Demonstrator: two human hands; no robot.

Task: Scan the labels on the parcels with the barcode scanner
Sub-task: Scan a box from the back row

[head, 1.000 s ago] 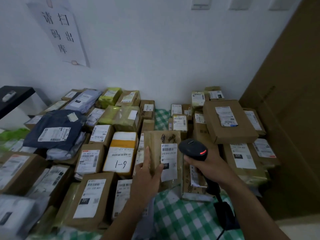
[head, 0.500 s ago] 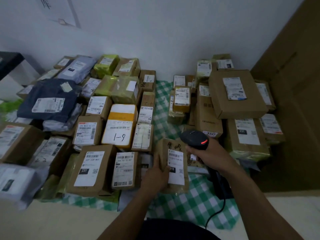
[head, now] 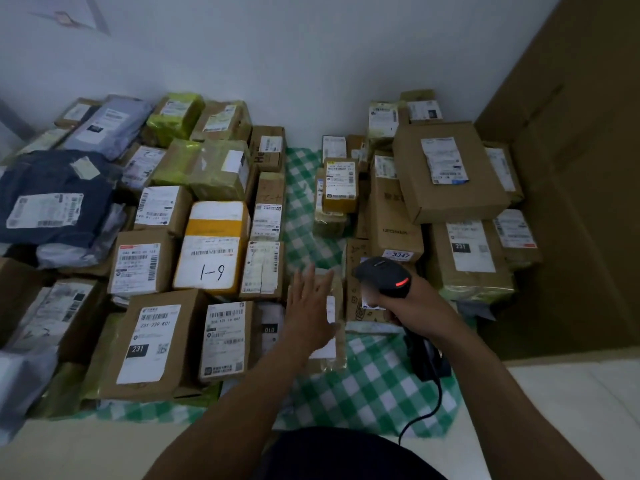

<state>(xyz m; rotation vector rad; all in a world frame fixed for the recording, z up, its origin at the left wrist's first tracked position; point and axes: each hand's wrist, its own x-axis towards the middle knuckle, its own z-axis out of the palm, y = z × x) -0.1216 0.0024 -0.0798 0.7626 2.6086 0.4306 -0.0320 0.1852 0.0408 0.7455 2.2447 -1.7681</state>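
Observation:
Many labelled parcels lie on a green checked cloth [head: 374, 386]. A small brown parcel with a white label [head: 334, 327] lies on the cloth in front of me. My left hand [head: 308, 310] hovers over its left side with straight, spread fingers, blurred; contact cannot be judged. My right hand [head: 412, 303] grips the handle of a black barcode scanner [head: 382, 275]. The scanner's red light glows and its head points toward the small parcel. A black cable [head: 420, 417] hangs from the handle.
Brown boxes crowd the left, among them one marked "1-9" [head: 211, 249] and one labelled 231 [head: 147, 344]. A dark blue bag [head: 52, 199] lies far left. A stack with a large box [head: 450, 171] rises on the right beside a tall cardboard sheet [head: 575, 168]. White wall behind.
My left hand has let go of the small brown parcel, which now lies on the cloth, and its fingers have spread open. The scanner stays in my right hand. The view has tilted down.

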